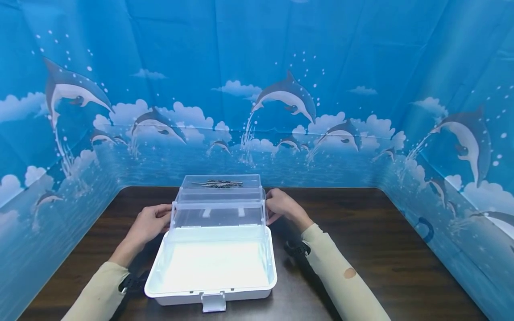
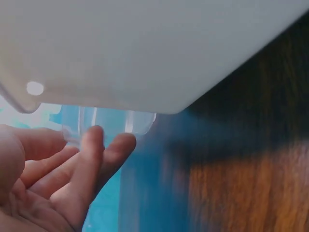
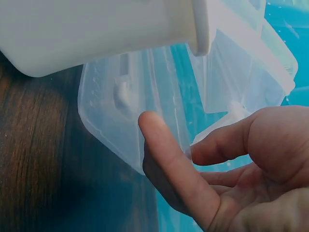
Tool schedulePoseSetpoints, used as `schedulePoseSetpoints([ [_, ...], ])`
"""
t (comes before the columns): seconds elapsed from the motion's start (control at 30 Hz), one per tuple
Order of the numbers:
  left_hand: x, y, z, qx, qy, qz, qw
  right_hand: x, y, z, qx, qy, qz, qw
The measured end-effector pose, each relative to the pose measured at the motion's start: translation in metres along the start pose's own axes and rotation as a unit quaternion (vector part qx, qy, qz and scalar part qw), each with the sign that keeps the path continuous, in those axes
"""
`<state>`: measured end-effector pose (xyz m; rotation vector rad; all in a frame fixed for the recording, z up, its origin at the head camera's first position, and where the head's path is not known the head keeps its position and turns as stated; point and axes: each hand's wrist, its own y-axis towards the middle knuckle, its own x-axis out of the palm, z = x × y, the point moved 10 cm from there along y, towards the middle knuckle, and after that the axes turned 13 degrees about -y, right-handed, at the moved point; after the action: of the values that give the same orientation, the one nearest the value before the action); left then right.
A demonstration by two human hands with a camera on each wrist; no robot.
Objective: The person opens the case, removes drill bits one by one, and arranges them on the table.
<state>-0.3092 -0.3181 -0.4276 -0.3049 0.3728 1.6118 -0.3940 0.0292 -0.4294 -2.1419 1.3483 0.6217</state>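
Observation:
A white plastic storage box (image 1: 213, 267) stands with its clear lid (image 3: 106, 106) swung back behind it. Above the box's rear, a raised clear tray (image 1: 218, 196) holds several drill bits (image 1: 221, 183). My left hand (image 1: 147, 225) is at the left rear of the box; in the left wrist view, its thumb and fingers are around the clear lid's edge. On the other side my right hand (image 1: 283, 206) pinches the lid's edge between thumb and fingers, as the right wrist view shows. From the head view, the fingertips are partly hidden behind the clear plastic.
The box sits on a dark wooden table (image 1: 385, 249), its white front latch (image 1: 213, 302) hanging down. A blue dolphin-print curtain (image 1: 257, 111) closes off the table's back and both sides. Each wrist wears a black strap (image 1: 297, 248).

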Motion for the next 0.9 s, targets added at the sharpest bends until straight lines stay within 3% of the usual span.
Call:
schedulePoseSetpoints([
  [0.2, -0.002, 0.001, 0.000, -0.011, -0.028, -0.006, 0.9995, -0.007, 0.001, -0.001, 0.006, -0.034, 0.002, 0.9994],
  [0.33, -0.004, 0.002, 0.012, 0.031, -0.069, -0.002, 0.9971, -0.020, -0.003, -0.005, 0.003, -0.051, 0.025, 0.9984],
  [0.47, 0.009, 0.002, 0.030, 0.082, -0.099, -0.058, 0.9900, -0.035, -0.006, -0.016, -0.015, -0.063, 0.068, 0.9956],
  [0.6, 0.025, 0.001, 0.037, 0.105, -0.088, -0.100, 0.9855, -0.046, -0.009, -0.029, -0.034, -0.084, 0.105, 0.9903],
  [0.7, 0.028, 0.000, 0.037, 0.119, -0.088, -0.098, 0.9842, -0.050, -0.011, -0.040, -0.068, -0.110, 0.139, 0.9818],
  [0.9, 0.035, -0.002, 0.030, 0.129, -0.116, -0.092, 0.9806, -0.049, -0.019, -0.064, -0.178, -0.123, 0.216, 0.9520],
])
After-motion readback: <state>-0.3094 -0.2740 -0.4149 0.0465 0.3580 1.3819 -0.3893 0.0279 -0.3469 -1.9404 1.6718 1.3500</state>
